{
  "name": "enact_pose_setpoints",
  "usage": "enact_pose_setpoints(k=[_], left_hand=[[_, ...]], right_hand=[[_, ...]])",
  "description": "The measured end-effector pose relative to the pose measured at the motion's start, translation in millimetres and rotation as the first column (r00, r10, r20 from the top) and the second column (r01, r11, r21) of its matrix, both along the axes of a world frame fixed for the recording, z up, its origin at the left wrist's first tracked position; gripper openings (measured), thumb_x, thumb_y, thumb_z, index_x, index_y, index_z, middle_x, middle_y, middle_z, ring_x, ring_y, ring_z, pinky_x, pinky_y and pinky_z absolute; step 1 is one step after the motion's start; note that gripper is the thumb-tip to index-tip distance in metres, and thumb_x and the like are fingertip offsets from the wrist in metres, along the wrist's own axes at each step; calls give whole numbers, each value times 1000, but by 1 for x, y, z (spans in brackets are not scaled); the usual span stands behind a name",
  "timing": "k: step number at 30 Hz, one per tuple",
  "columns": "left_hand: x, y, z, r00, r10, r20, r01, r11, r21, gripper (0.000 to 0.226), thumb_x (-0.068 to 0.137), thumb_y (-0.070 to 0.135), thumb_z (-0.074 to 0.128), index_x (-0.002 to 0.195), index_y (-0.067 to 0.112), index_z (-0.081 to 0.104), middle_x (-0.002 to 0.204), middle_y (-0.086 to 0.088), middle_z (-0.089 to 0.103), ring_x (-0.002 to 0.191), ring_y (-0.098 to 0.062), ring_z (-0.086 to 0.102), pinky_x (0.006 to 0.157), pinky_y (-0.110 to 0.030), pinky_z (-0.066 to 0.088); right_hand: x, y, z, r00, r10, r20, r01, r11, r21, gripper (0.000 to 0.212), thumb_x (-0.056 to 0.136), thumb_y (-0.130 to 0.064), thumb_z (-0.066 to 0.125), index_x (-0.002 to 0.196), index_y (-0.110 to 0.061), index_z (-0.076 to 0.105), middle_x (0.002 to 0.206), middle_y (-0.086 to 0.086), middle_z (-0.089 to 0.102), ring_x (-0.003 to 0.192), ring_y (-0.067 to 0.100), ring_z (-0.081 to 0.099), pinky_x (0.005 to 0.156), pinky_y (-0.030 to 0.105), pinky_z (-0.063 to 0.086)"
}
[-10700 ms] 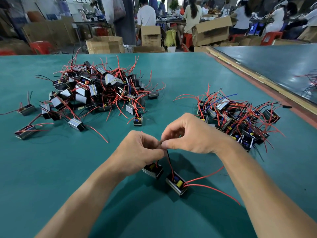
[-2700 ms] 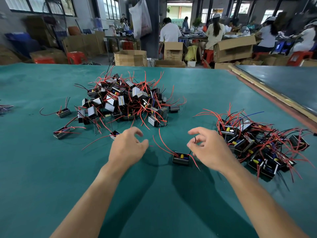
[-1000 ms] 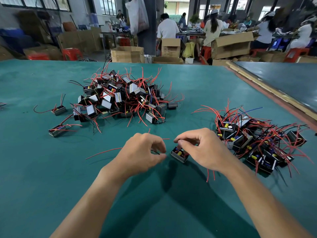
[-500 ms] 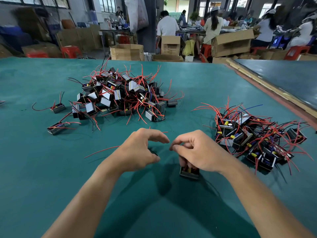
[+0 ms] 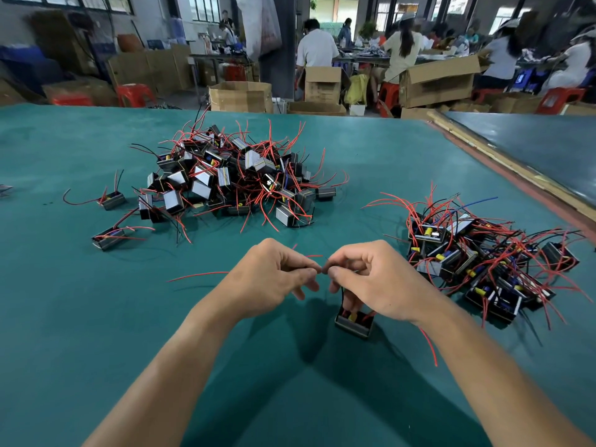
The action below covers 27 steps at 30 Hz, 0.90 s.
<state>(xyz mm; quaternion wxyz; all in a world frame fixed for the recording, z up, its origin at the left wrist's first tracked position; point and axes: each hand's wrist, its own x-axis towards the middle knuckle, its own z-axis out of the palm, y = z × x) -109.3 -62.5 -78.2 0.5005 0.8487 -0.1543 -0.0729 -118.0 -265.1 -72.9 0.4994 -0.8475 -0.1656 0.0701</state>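
Wire ends between left hand, right hand

Both hands are bare. On the left hand and the right hand the nails that show at the fingertips are cut short and plain. Behind the fingers the wrists are bare too. The left forearm and the right forearm are uncovered down to the lower edge of the view.
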Motion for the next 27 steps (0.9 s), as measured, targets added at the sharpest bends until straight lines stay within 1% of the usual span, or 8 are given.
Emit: enact_pose_setpoints(k=[4, 8, 12, 16, 18, 21, 24, 27], left_hand=[[0, -2, -1, 1000, -19, 6, 19, 999, 34, 21, 95, 11, 63, 97, 27, 76, 79, 6, 76, 63, -15, 69, 76, -37, 57], [-2, -3, 0, 999, -44, 20, 43, 996, 73, 22, 98, 12, 58, 106, 23, 75, 79, 9, 75, 62, -15, 70, 76, -40, 58], [-2, -4, 1, 998, -64, 20, 61, 993, 102, 22, 100, 14, 54, 103, 16, 76, 84, 6, 75, 65, -19, 71, 78, -48, 57], [-3, -7, -1, 998, -55, -3, 56, 998, 37, 15, 99, 13, 54, 103, 19, 68, 85, 2, 76, 69, -28, 72, 78, -52, 57], [-4, -10, -3, 999, -35, -16, 35, 999, 20, 7, 98, 13, 56, 94, 19, 56, 78, 2, 76, 65, -26, 72, 66, -45, 56], [-4, -14, -8, 1000, -25, -4, 25, 999, 33, 14, 98, 10, 55, 88, 15, 47, 64, 3, 72, 47, -12, 62, 42, -21, 33], [-5, -16, -9, 1000, -24, -12, 24, 1000, 18, 13, 98, 5, 53, 89, 13, 47, 66, 1, 73, 43, -7, 59, 38, -13, 28], [-5, -16, -9, 1000, -20, -2, 20, 1000, 17, 17, 96, 5, 54, 86, 16, 48, 70, -1, 74, 55, -15, 69, 39, -14, 29]], right_hand=[[0, 0, 0, 1000, -7, 26, 8, 1000, -7, 22, 97, -10, 57, 85, -18, 74, 71, -1, 72, 51, 15, 64, 53, 42, 57], [-1, 0, 1, 999, -19, 31, 20, 1000, -24, 21, 96, -12, 57, 87, -18, 75, 73, 6, 72, 53, 19, 65, 58, 60, 56], [-2, 1, 2, 999, -31, 34, 31, 999, 8, 21, 95, -7, 58, 91, -20, 75, 71, 1, 73, 52, 15, 65, 60, 52, 58], [-2, 3, 2, 999, -32, 24, 30, 998, 54, 19, 96, -4, 58, 96, -19, 70, 70, 2, 73, 52, 15, 66, 57, 40, 58], [-2, 4, 2, 999, -30, 16, 29, 996, 82, 18, 96, -4, 58, 91, -18, 69, 70, 4, 73, 51, 16, 64, 53, 32, 56], [-2, 6, 1, 1000, -26, 13, 24, 993, 113, 20, 96, -4, 59, 84, -17, 68, 68, 8, 72, 49, 16, 62, 49, 27, 52], [-2, 5, -1, 999, -26, 26, 24, 995, 94, 21, 95, -4, 60, 81, -17, 69, 67, 7, 72, 48, 15, 61, 49, 27, 52], [0, 5, -2, 996, -26, 82, 22, 999, 46, 20, 93, -8, 62, 80, -22, 69, 68, 5, 72, 49, 15, 61, 52, 31, 52]])
